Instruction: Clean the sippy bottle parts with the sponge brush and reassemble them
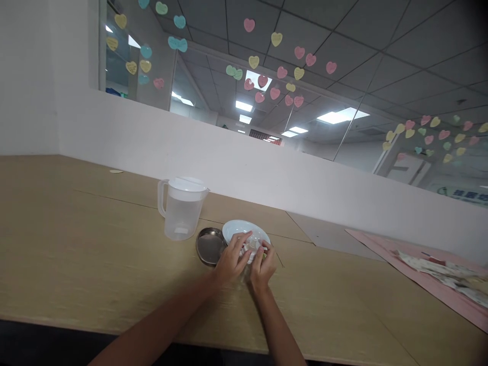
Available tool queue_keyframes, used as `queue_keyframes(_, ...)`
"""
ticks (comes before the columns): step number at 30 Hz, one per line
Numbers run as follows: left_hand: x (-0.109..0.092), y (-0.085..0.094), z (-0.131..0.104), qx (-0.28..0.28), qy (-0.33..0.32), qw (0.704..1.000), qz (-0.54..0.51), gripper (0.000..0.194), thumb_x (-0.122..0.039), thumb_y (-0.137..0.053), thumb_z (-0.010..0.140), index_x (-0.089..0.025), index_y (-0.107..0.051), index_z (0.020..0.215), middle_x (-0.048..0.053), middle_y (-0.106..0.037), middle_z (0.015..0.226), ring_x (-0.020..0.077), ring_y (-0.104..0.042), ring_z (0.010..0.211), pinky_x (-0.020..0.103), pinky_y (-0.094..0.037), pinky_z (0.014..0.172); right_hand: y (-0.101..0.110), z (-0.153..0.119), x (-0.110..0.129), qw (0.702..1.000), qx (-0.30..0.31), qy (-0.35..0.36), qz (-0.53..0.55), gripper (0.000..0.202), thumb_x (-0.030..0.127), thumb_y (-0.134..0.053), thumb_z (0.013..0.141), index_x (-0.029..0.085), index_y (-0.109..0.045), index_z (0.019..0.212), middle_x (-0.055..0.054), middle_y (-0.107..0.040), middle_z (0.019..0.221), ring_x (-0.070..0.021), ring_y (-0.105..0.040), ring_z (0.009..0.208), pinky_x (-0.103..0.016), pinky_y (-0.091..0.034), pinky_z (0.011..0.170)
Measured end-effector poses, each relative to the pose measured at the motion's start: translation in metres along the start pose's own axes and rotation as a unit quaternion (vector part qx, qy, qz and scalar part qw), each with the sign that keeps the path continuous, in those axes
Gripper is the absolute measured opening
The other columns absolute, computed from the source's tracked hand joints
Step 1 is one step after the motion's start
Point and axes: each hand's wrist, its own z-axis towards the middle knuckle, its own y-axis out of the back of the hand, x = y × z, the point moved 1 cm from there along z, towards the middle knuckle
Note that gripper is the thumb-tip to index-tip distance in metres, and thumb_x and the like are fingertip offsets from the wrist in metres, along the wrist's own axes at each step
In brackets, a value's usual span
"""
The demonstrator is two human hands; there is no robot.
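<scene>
Between the fingers of both hands is a small white, layered-looking thing, too small and covered to name. My left hand curls its fingers around the left side of it. From the other side, my right hand pinches it, thumb and fingers bent. Just behind the hands is a white oval bowl, its near part hidden by the fingers. An oval metal dish lies at the left, close to my left hand and the bowl.
A clear plastic pitcher with a white lid stands left of the dish. On the right, a pink sheet carries papers. A white wall with a window above bounds the wooden table at the back.
</scene>
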Motion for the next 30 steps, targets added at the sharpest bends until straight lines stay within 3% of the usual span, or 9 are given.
queue_keyframes(8, 0.005, 0.0, -0.003, 0.04, -0.002, 0.999, -0.013, 0.047, -0.023, -0.035, 0.096, -0.024, -0.033, 0.142, 0.01, -0.049, 0.13, 0.0198, -0.052, 0.115, 0.034, -0.046, 0.097, -0.001, -0.003, -0.004, 0.999, 0.016, -0.017, 0.022, 0.031, 0.043, -0.044, 0.09, 0.016, -0.054, 0.101, -0.011, -0.064, 0.094, -0.0206, -0.062, 0.082, -0.031, -0.048, 0.07)
queue_keyframes(14, 0.006, -0.004, -0.007, 0.066, -0.019, 0.998, -0.007, 0.055, -0.018, -0.041, 0.09, -0.021, -0.031, 0.144, 0.011, -0.048, 0.135, 0.0223, -0.047, 0.124, 0.038, -0.04, 0.105, -0.003, -0.003, -0.009, 0.999, 0.023, 0.002, 0.03, 0.043, 0.041, -0.037, 0.09, 0.012, -0.053, 0.119, -0.015, -0.065, 0.104, -0.0233, -0.063, 0.092, -0.035, -0.049, 0.077)
queue_keyframes(18, 0.003, -0.006, -0.009, 0.056, -0.004, 0.998, -0.013, 0.057, -0.018, -0.043, 0.088, -0.018, -0.032, 0.144, 0.012, -0.05, 0.138, 0.0231, -0.049, 0.125, 0.039, -0.039, 0.106, -0.003, -0.003, -0.007, 0.999, 0.026, 0.019, 0.03, 0.046, 0.04, -0.035, 0.091, 0.012, -0.056, 0.12, -0.016, -0.064, 0.111, -0.0239, -0.062, 0.101, -0.036, -0.048, 0.083)
queue_keyframes(30, 0.001, -0.01, -0.007, 0.012, 0.029, 0.998, -0.054, 0.053, -0.017, -0.05, 0.081, -0.017, -0.045, 0.134, 0.011, -0.057, 0.131, 0.0229, -0.058, 0.112, 0.038, -0.045, 0.099, -0.004, -0.004, -0.017, 0.997, 0.039, -0.004, 0.071, 0.046, 0.044, -0.038, 0.09, 0.013, -0.055, 0.12, -0.015, -0.063, 0.114, -0.0233, -0.063, 0.099, -0.036, -0.05, 0.083)
